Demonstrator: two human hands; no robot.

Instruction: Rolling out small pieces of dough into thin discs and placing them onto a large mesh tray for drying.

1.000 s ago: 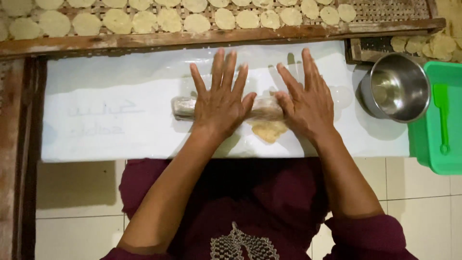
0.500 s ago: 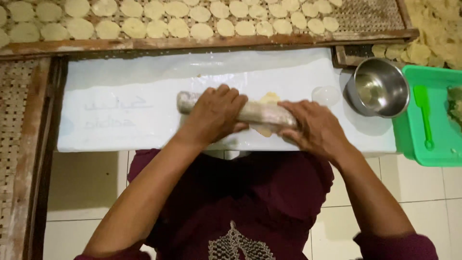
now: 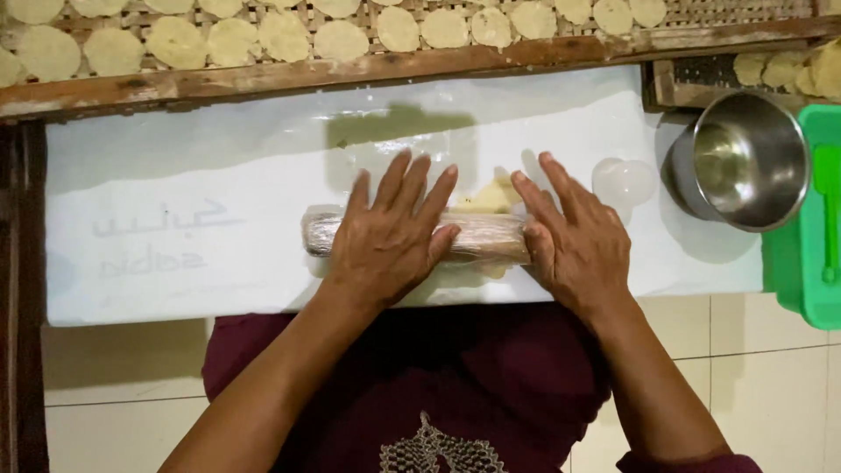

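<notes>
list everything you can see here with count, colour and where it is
rolling pin: one, brown wood under clear wrap, middle of the sheet
dough piece: one, pale yellow, under the pin
white sheet: one, covers the work surface
flat dough rounds: many, pale yellow, on the woven rack at top
steel bowl: one, silver, right of the sheet
green tray: one, far right edge
left hand: flat on the pin
right hand: flat on the pin's right end

A home cracker-making kitchen is showing itself here: rows of flat dough rounds [image 3: 180, 39] are drying on a woven bamboo rack [image 3: 736, 10] at the far side, a steel bowl [image 3: 743, 158] is sitting right, above tiled floor [image 3: 771, 385].
</notes>
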